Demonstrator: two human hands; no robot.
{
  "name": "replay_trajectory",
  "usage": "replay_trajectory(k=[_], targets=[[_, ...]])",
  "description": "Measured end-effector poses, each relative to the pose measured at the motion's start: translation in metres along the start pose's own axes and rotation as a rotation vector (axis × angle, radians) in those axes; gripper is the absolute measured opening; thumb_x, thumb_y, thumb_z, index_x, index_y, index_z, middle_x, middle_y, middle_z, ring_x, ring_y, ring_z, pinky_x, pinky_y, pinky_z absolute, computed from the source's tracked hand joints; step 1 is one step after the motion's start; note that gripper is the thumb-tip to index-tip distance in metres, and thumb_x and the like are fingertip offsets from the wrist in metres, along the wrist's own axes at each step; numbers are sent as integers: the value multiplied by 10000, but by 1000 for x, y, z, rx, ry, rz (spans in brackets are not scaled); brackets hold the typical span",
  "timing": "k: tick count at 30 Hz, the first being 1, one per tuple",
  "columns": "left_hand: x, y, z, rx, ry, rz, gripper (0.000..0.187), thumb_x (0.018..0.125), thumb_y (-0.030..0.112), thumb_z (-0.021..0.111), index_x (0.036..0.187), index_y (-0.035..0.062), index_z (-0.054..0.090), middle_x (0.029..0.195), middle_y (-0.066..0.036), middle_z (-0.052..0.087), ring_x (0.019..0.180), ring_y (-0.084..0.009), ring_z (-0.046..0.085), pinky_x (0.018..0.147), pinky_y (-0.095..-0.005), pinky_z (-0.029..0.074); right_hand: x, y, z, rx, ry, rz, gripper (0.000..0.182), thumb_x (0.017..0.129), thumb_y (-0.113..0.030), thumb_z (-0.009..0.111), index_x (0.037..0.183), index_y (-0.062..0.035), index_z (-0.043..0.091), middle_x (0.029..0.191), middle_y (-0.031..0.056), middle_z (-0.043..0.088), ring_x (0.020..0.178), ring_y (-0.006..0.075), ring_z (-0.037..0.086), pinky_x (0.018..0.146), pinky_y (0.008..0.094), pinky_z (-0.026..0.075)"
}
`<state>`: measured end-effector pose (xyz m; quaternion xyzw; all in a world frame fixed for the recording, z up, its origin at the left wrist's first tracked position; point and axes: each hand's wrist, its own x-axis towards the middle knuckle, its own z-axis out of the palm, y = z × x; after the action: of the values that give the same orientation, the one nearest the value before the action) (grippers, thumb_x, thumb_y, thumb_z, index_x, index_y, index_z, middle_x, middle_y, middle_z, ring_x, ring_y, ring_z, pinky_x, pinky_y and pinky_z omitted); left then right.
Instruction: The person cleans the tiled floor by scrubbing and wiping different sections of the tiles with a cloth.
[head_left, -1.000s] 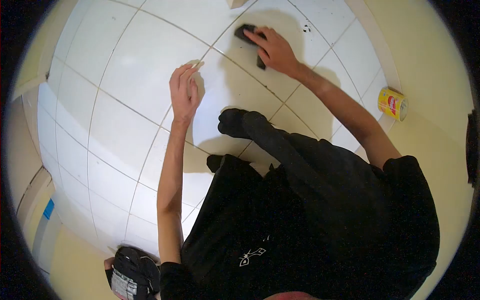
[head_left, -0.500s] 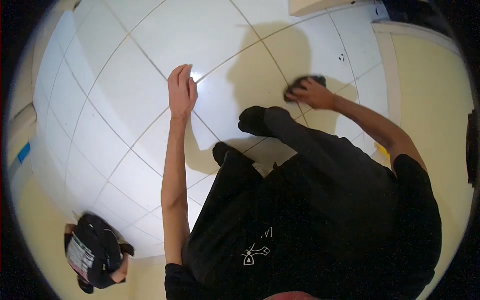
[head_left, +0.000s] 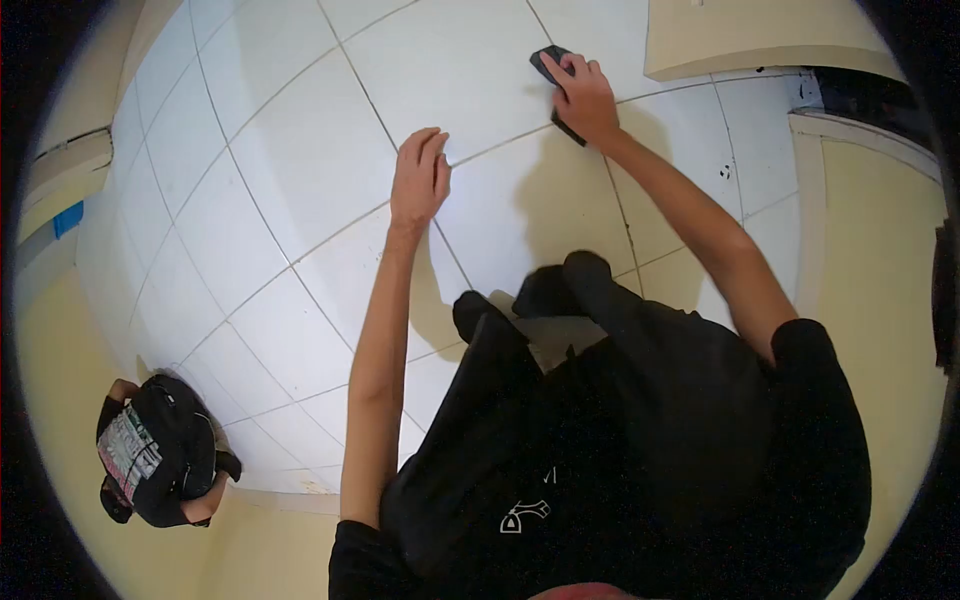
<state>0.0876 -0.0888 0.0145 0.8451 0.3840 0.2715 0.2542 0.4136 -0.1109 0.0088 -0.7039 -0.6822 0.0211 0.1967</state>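
My right hand [head_left: 588, 100] reaches far forward over the white tiled floor [head_left: 470, 75], its fingers wrapped over a flat black object [head_left: 547, 64] with straight edges. Part of that object shows ahead of the fingers, and a dark edge shows behind the palm; its kind is hidden by the hand. To the left, my left hand [head_left: 420, 185] rests at the tiles with palm down, holding nothing. Its fingers are stretched and slightly bent, the thumb apart from them.
My bent legs in black trousers [head_left: 450, 400] and my dark feet [head_left: 545, 290] are close below the hands. A person in black [head_left: 150, 460] is at lower left. A beige ledge [head_left: 760, 40] juts out at upper right, near a dark opening [head_left: 870, 95].
My right hand has moved forward, away from my feet, with the black object under its fingers. The view has shifted; my left hand keeps much the same pose.
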Motion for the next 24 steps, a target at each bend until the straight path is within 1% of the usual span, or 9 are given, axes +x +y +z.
replay_trajectory(k=[3, 7, 13, 17, 19, 20, 21, 23, 24], targets=[[1, 1, -1, 4, -6, 7, 391, 910, -18, 609, 1299, 20, 611, 1339, -186, 583, 1237, -374, 558, 1043, -447, 494, 34, -25, 21, -32, 145, 51, 617, 828, -81, 653, 1433, -196, 617, 1171, 67, 590, 1006, 281, 568, 837, 423, 521], [-1, -5, 2, 22, -45, -12, 373, 923, -1, 619, 1296, 12, 605, 1340, -166, 581, 1242, -381, 546, 1075, -463, 461, 43, -29, 33, 52, 72, -29, 593, 832, -102, 657, 1418, -192, 623, 1207, 82, 596, 1023, 291, 578, 845, 434, 522], [3, -7, 0, 33, -94, -33, 385, 919, 4, 629, 1303, 14, 605, 1351, -159, 576, 1266, -380, 537, 1086, -474, 455, 39, -26, 33, 107, 130, -30, 574, 834, -85, 652, 1398, -188, 648, 1193, 77, 603, 1022, 299, 593, 837, 434, 532], [7, -1, 0, 48, -117, -76, 372, 917, 7, 623, 1289, 9, 626, 1342, -181, 586, 1258, -377, 548, 1084, -463, 460, 30, -45, 30, 148, 241, -31, 575, 765, -90, 688, 1331, -188, 702, 1133, 65, 614, 990, 283, 612, 836, 444, 539], [4, -2, 2, 68, -114, -84, 366, 920, 13, 621, 1286, 11, 628, 1348, -178, 582, 1257, -376, 548, 1081, -461, 461, 19, -71, 30, 173, 128, -113, 565, 748, -114, 700, 1307, -192, 717, 1120, 60, 616, 979, 262, 617, 834, 432, 540], [2, -2, 2, 76, -124, -95, 365, 927, 23, 614, 1292, 11, 623, 1364, -180, 569, 1265, -378, 534, 1084, -458, 457, 15, -85, 37, 225, 140, -191, 522, 761, -153, 702, 1282, -174, 719, 1127, 56, 619, 984, 251, 616, 814, 416, 535], [6, -3, 4, 79, -122, -99, 365, 932, 29, 609, 1296, 11, 620, 1368, -181, 563, 1268, -378, 529, 1088, -458, 452, 10, -101, 37, 111, 13, -219, 474, 794, -182, 689, 1267, -159, 708, 1124, 48, 621, 990, 251, 619, 805, 393, 531], [4, 2, -4, 78, -174, -87, 365, 941, 43, 601, 1305, 11, 613, 1378, -183, 553, 1275, -380, 519, 1097, -459, 443, 10, -111, 46, 14, 2, -307, 530, 805, -133, 679, 1332, -190, 665, 1187, 23, 604, 990, 236, 601, 804, 373, 528], [5, 2, -6, 36, -179, -70, 364, 953, 53, 590, 1315, 12, 604, 1384, -183, 545, 1289, -379, 502, 1106, -463, 430, 17, -112, 50, 16, 36, -284, 521, 812, -131, 673, 1331, -174, 661, 1178, 24, 604, 990, 233, 602, 797, 371, 529]])
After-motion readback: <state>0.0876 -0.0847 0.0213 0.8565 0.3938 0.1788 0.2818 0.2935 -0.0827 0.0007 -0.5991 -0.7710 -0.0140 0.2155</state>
